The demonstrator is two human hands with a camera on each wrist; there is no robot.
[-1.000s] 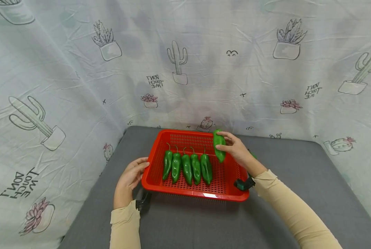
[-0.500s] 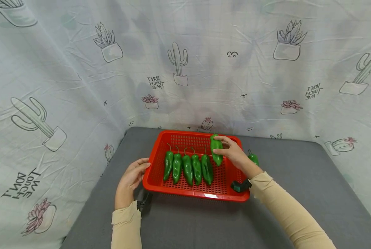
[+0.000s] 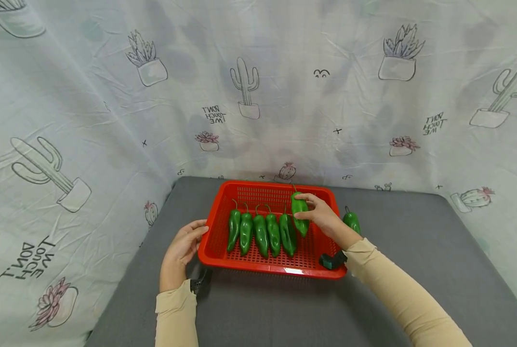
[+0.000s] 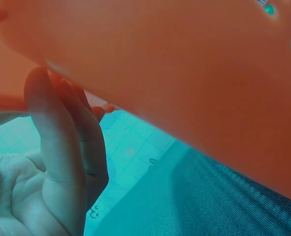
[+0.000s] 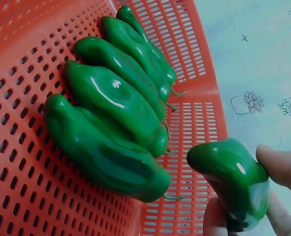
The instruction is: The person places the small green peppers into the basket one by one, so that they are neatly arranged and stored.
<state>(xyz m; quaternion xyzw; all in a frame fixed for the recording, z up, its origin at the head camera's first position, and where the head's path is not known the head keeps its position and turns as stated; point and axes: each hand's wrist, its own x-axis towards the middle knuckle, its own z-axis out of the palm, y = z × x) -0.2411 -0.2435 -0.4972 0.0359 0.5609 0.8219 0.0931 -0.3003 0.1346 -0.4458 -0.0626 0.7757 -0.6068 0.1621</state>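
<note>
A red perforated plastic basket stands on the grey table, tilted slightly in the head view. Several glossy green peppers lie side by side in it, stems toward the far wall. My left hand holds the basket's left rim; in the left wrist view its fingers reach up against the red wall. Between thumb and fingers, my right hand pinches another green pepper, stem up. It hangs over the basket just right of the row; the right wrist view shows this pepper raised beside the others.
One more green pepper lies on the grey table just outside the basket's right side, partly hidden by the right forearm. A pale cloth printed with cacti hangs behind and along both sides.
My right hand has moved left and lower with the pepper, closer to the row. The pepper outside the basket has come out from behind the arm. My left hand stays at the rim.
</note>
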